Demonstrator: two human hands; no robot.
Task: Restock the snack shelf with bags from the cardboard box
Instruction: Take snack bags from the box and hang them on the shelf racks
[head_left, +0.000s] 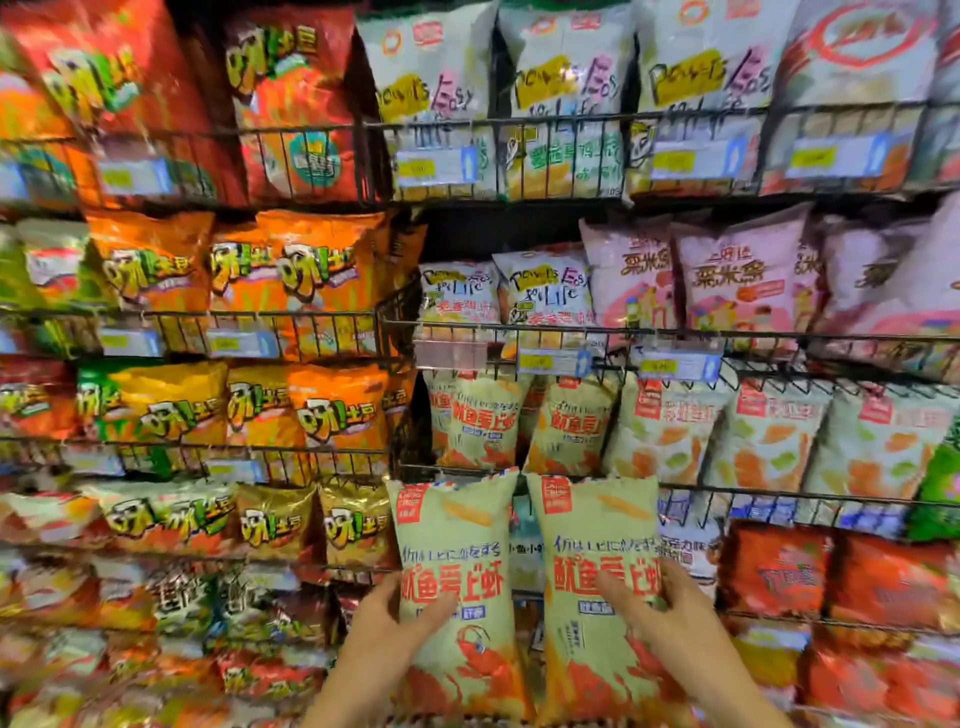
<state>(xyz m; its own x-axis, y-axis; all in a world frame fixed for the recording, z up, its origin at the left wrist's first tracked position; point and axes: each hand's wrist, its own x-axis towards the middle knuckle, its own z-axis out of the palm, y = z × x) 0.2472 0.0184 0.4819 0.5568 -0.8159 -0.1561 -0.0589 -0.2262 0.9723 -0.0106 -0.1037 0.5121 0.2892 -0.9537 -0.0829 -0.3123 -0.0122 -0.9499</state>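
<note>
Both hands, left (387, 631) and right (670, 613), each grip one green bag (457, 587); lift them upright over the shelf rail (519, 475) behind matching bags.

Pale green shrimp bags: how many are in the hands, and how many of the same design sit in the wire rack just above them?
Held in the left hand: 1 pale green shrimp bag
Held in the right hand: 1 matching bag
Same design visible at the front of the wire rack above: 2
Total: 4
</note>
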